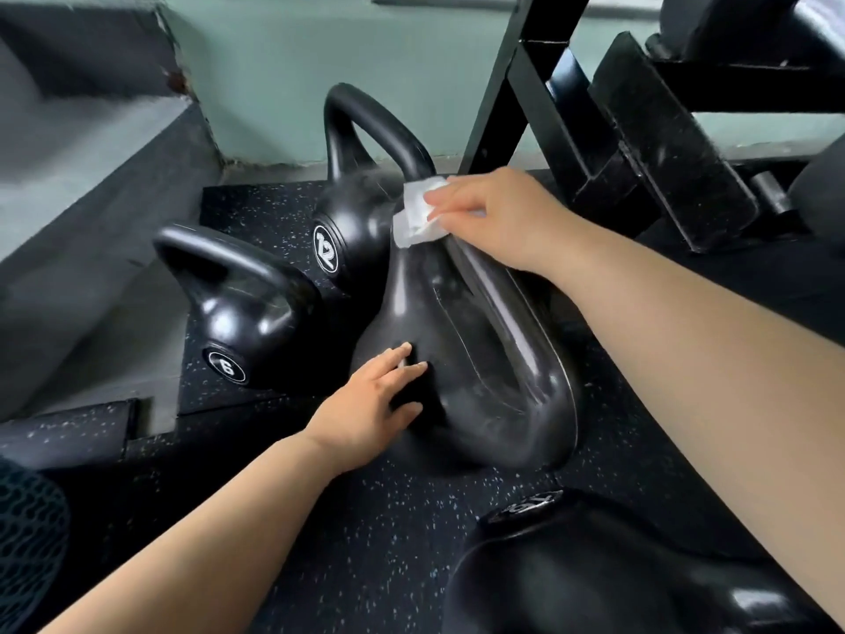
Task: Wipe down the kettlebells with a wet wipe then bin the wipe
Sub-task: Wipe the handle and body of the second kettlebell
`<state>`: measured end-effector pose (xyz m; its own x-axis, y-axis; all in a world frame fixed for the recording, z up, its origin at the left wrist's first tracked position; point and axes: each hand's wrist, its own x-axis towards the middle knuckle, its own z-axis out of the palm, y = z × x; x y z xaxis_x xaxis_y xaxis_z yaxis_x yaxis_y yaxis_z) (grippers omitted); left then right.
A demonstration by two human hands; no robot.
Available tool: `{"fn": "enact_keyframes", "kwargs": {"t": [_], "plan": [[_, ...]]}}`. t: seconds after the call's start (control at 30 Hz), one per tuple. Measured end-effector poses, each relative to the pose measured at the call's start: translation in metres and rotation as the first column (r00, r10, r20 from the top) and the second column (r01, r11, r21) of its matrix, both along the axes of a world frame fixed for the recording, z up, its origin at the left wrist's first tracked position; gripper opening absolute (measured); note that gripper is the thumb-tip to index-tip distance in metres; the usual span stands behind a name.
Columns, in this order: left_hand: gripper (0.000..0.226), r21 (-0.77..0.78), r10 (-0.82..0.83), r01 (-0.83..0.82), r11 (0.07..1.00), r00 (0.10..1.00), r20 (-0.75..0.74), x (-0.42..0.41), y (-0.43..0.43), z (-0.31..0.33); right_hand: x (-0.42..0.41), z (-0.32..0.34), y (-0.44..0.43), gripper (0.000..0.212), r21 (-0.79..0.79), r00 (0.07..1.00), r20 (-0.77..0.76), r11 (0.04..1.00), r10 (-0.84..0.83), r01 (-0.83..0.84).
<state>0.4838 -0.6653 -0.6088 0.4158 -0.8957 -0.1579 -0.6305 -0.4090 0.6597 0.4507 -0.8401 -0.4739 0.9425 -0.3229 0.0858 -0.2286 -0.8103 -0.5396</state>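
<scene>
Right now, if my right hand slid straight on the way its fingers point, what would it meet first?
Probably the glossy black kettlebell marked 12, standing just past the white wet wipe that the right hand holds; depth is unclear.

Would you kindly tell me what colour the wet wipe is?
The thin wet wipe is white; head view.
</scene>
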Motion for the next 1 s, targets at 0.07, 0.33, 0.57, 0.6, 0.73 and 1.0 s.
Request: {"fn": "enact_keyframes", "kwargs": {"t": [0.07,0.33,0.57,0.6,0.73,1.0], "plan": [[0.056,0.021,-0.013,0.012,1.000,1.000,0.018,-0.001,0.001,-0.001,0.014,-0.002,-0.005,0.032,0.254,0.995,0.006,0.962,-0.103,0.098],[0.060,0.073,-0.073,0.066,0.995,0.993,0.094,0.002,0.001,-0.004,-0.015,-0.012,-0.004,0.020,0.802,0.943,0.022,0.569,-0.331,0.181],[0.056,0.061,-0.056,0.050,0.997,0.993,0.102,0.004,0.000,-0.002,-0.068,-0.007,0.014,0.023,0.775,0.955,-0.026,0.598,-0.296,0.206],[0.055,0.052,-0.045,0.041,0.998,0.995,0.093,0.005,-0.001,-0.001,-0.077,-0.007,0.017,0.021,0.758,0.958,-0.028,0.618,-0.285,0.206],[0.051,0.014,-0.006,0.005,1.000,0.999,0.049,0.005,-0.002,0.001,-0.108,-0.009,0.025,0.018,0.707,0.953,-0.002,0.673,-0.304,0.216],[0.037,-0.171,0.116,-0.140,0.975,0.983,-0.143,0.003,-0.004,0.009,-0.146,-0.006,0.033,0.032,0.495,0.976,-0.001,0.848,-0.217,0.189]]}}
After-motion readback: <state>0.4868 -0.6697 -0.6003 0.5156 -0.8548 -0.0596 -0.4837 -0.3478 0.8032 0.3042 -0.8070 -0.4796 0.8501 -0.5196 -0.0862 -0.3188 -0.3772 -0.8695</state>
